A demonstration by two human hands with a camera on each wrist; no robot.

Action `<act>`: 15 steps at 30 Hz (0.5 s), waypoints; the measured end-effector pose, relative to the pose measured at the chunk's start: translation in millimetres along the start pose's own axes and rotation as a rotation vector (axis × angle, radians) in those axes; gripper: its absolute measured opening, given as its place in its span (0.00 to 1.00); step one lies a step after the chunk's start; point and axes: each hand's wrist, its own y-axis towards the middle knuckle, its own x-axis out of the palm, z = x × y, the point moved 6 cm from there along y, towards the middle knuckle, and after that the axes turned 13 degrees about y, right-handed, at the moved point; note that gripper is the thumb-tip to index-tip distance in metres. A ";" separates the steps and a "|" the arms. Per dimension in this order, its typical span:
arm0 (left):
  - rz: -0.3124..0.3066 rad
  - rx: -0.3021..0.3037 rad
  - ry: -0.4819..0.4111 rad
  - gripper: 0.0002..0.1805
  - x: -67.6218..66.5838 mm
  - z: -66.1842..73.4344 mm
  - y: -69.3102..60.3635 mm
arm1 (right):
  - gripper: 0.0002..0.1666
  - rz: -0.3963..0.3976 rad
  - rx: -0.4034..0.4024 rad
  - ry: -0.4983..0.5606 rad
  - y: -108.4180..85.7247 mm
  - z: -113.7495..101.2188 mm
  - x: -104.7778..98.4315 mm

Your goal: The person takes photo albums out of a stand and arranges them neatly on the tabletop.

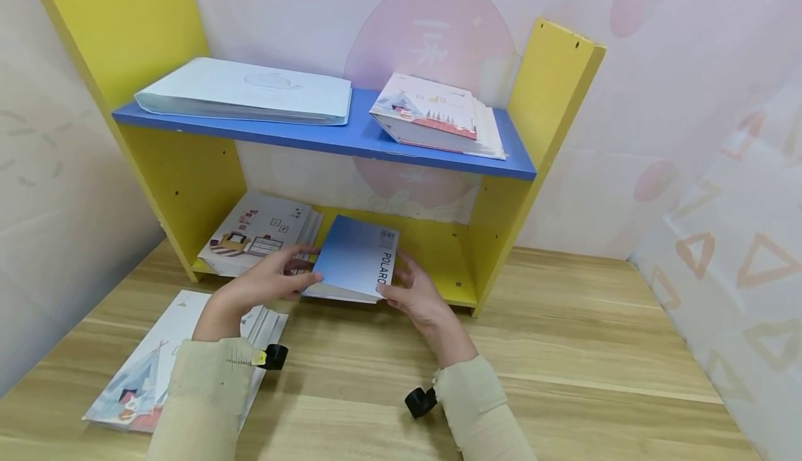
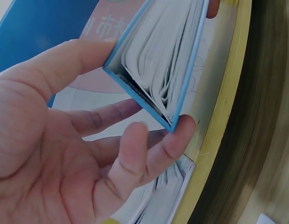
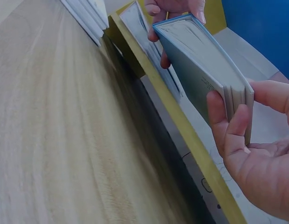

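Observation:
A small, thick photo album with a blue-to-white cover, lettered "POLARO", is held between both hands at the lower yellow shelf. My left hand grips its left edge, thumb at one cover and fingertips at the other. The left wrist view shows the album's page edges bulging between its blue covers. On the opposite edge, my right hand pinches the album, and in the right wrist view the fingers curl against its end. Left of it on the same shelf lies a stack of illustrated books.
The yellow-and-blue shelf unit stands on a wooden table against the wall. Its blue shelf carries a large pale-blue folder and a stack of illustrated books. More books lie on the table beneath the left forearm.

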 end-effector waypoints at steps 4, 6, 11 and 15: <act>0.016 0.012 0.008 0.38 -0.5 2.8 -0.3 | 0.53 0.008 -0.010 0.000 -1.9 -4.5 -0.5; 0.021 0.016 0.010 0.38 -0.6 4.4 -0.7 | 0.53 0.003 -0.013 -0.011 -2.4 -5.7 -0.9; 0.031 0.023 0.022 0.37 -1.7 8.8 -2.8 | 0.53 0.000 -0.013 -0.022 -3.8 -9.0 -1.6; 0.037 0.033 0.024 0.37 -3.1 12.9 -3.9 | 0.54 0.007 -0.014 -0.022 -5.0 -13.2 -1.7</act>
